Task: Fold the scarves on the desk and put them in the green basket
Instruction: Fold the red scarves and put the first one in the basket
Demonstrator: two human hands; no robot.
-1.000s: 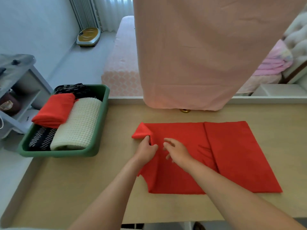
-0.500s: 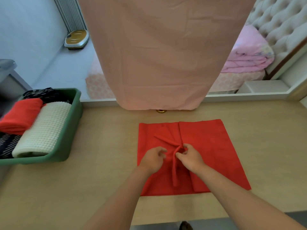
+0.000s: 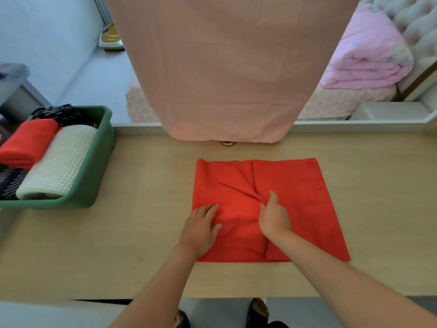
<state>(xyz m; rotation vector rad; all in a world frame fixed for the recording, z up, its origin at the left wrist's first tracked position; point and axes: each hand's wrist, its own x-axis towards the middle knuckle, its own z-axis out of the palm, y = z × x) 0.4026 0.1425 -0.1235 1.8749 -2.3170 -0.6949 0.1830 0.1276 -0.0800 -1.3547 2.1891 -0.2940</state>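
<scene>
Red scarf (image 3: 295, 197) on desk (image 3: 142, 233); left grip (image 3: 201, 229) flat on left edge; right grip (image 3: 274, 217) at centre fold, hold unclear.

forearms (image 3: 331, 275) — bare | feet — dark slippers (image 3: 251, 315), toes showing at the right one

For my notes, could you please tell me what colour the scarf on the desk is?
The scarf is plain red; head view.

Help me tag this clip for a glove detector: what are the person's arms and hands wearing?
Nothing that shows. The left hand and right hand are bare, no gloves, rings or watch visible; the left forearm and right forearm are uncovered to the frame's lower edge, so no sleeves appear.
</scene>
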